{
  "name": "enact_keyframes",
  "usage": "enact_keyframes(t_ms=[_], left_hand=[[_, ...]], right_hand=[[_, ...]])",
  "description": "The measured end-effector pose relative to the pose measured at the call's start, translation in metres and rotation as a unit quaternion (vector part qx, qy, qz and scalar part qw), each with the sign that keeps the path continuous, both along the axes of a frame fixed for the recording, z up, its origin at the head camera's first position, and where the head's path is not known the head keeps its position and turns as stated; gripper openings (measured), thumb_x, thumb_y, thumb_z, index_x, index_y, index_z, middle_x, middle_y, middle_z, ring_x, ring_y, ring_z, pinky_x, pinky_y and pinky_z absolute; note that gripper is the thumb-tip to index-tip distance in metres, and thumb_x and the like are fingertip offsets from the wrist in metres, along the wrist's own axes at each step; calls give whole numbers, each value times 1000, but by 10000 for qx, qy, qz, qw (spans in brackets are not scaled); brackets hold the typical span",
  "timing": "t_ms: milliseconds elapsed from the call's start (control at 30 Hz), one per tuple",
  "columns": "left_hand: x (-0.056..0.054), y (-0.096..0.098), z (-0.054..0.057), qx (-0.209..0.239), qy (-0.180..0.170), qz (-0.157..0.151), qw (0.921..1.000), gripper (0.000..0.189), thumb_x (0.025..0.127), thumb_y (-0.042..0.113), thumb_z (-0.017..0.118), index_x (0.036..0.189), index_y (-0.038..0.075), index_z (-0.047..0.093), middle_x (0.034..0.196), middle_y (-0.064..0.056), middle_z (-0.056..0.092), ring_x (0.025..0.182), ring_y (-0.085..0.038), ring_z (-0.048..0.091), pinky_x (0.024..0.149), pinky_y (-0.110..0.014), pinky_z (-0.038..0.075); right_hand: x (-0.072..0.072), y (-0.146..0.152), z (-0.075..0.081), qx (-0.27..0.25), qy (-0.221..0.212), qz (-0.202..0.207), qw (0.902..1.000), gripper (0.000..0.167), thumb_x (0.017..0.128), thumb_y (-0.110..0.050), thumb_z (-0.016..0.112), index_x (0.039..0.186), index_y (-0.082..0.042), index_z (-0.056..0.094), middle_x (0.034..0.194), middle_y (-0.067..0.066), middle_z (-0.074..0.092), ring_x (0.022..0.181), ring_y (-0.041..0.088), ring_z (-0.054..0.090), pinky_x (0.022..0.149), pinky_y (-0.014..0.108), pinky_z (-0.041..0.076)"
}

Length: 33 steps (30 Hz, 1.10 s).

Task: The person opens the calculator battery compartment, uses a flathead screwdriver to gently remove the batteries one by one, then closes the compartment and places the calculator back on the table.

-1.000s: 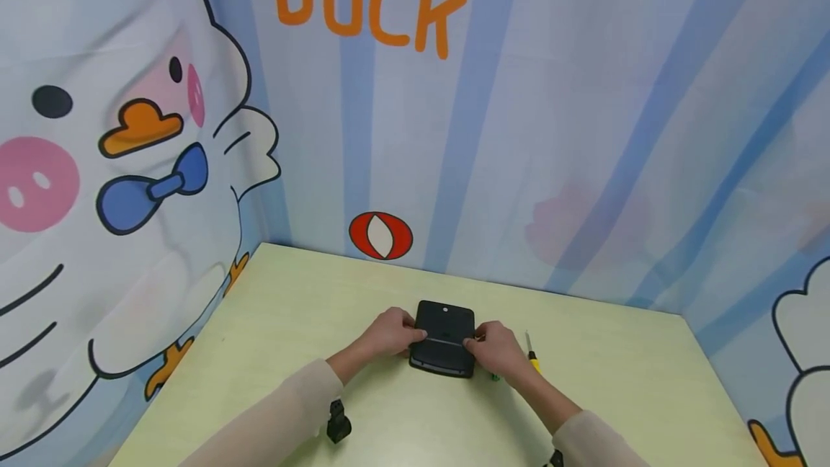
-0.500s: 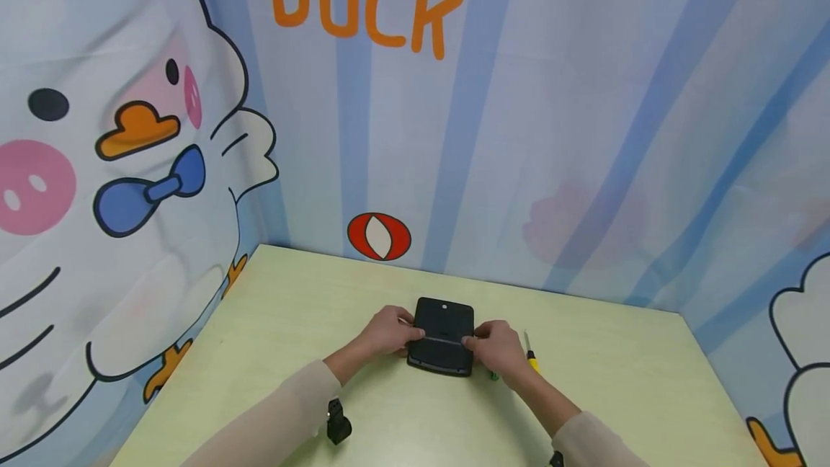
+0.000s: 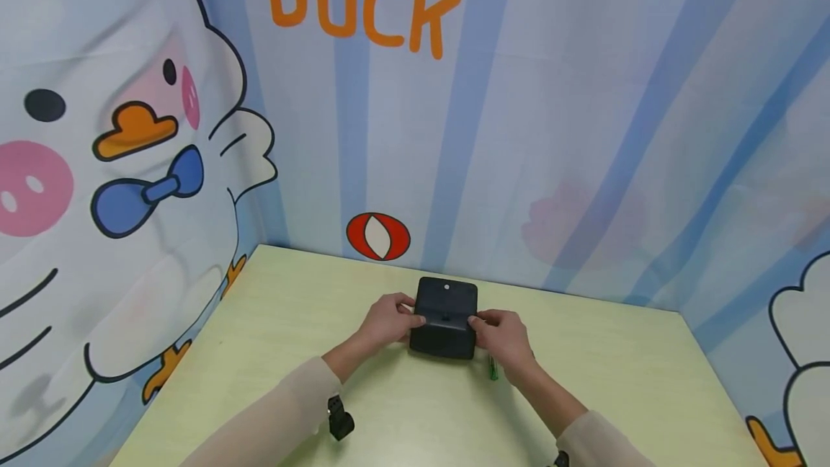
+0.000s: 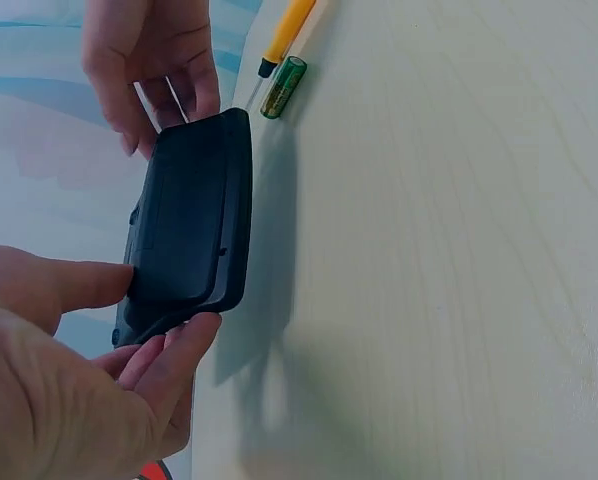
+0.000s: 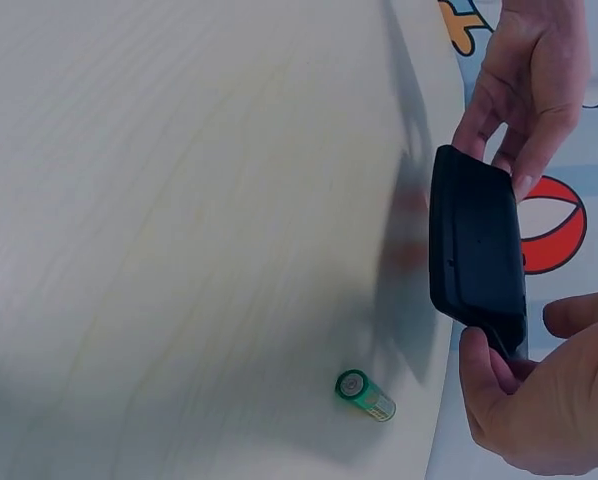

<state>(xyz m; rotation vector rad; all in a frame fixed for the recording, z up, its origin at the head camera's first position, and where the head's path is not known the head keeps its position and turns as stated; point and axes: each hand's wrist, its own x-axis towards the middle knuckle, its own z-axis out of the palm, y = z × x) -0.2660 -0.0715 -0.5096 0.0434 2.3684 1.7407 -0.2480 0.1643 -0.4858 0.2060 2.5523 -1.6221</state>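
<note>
A flat black plastic device (image 3: 444, 334), with rounded corners and a small pale hole near its far edge, is held between both hands, tilted above the table. My left hand (image 3: 387, 319) grips its left side, thumb on the upper face and fingers underneath. On the opposite side, my right hand (image 3: 504, 341) holds the edge, thumb at the front and fingers behind. The left wrist view shows a recessed panel on the device's face (image 4: 189, 215), and its shadow falls on the table. Below the right hand lies a green battery (image 5: 367, 396).
A screwdriver with a yellow handle (image 4: 289, 32) lies beside the battery; the right hand hides it in the head view. The pale table (image 3: 311, 279) meets a printed cloth wall (image 3: 493, 164) at the back and a duck-patterned cloth (image 3: 162, 251) on the left.
Both hands have raised the device and moved it slightly away from me, changing its tilt. More of the green battery shows, while the screwdriver has passed out of sight behind the right hand.
</note>
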Motion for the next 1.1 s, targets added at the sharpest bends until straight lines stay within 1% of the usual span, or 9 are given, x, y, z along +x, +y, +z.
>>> enact_keyframes(t_ms=[100, 233, 400, 567, 767, 933, 1033, 1100], left_hand=[[1, 2, 2, -30, -2, 109, 9999, 43, 95, 11, 78, 133, -4, 65, 107, -14, 66, 89, -25, 70, 74, -40, 65], [1, 2, 3, -77, 7, 241, 9997, 41, 94, 10, 77, 132, -3, 66, 104, -13, 66, 86, -24, 68, 73, -39, 65], [1, 1, 7, -50, 65, 350, 9994, 42, 94, 9, 77, 134, 0, 66, 103, -13, 66, 83, -23, 66, 72, -36, 64], [0, 1, 12, 58, 130, 516, 9986, 41, 93, 9, 78, 133, 2, 67, 100, -12, 67, 77, -22, 64, 66, -30, 59], [0, 1, 13, -60, 263, 678, 9973, 41, 95, 10, 78, 135, 5, 68, 97, -10, 66, 72, -20, 62, 62, -28, 54], [1, 5, 13, -153, 514, 870, 9948, 39, 96, 10, 76, 134, 6, 69, 96, -10, 65, 74, -22, 61, 62, -29, 50], [2, 9, 15, -231, 621, 1004, 9927, 36, 100, 17, 74, 134, 6, 69, 97, -9, 64, 79, -22, 61, 64, -30, 49], [2, 12, 16, -278, 593, 1103, 9917, 35, 103, 23, 71, 134, 8, 69, 99, -8, 64, 83, -22, 60, 65, -30, 49]], right_hand=[[1, -1, 0, -205, -40, -132, 9997, 38, 105, -14, 64, 132, 12, 66, 122, 25, 71, 91, 23, 75, 84, 39, 64], [1, -3, 2, -317, -115, -250, 9991, 34, 105, -12, 61, 129, 12, 68, 120, 25, 71, 91, 23, 74, 83, 37, 64], [2, -5, 2, -523, -25, -305, 9982, 33, 104, -7, 60, 131, 11, 68, 124, 26, 70, 100, 28, 75, 86, 38, 64], [1, -6, 3, -747, 106, -383, 9964, 32, 103, -3, 59, 131, 10, 68, 127, 27, 69, 107, 31, 74, 89, 40, 63], [0, -9, 4, -953, 99, -457, 9944, 29, 104, -3, 59, 128, 10, 69, 123, 27, 70, 105, 32, 74, 89, 40, 63], [2, -11, 4, -971, 117, -543, 9937, 29, 106, -6, 59, 129, 8, 69, 123, 24, 69, 107, 31, 72, 91, 40, 62], [3, -11, 5, -955, 189, -591, 9935, 29, 107, -7, 58, 129, 8, 69, 122, 24, 69, 108, 32, 71, 92, 39, 62], [2, -12, 4, -928, 220, -608, 9936, 30, 107, -7, 58, 129, 9, 69, 122, 24, 70, 108, 32, 72, 92, 39, 62]])
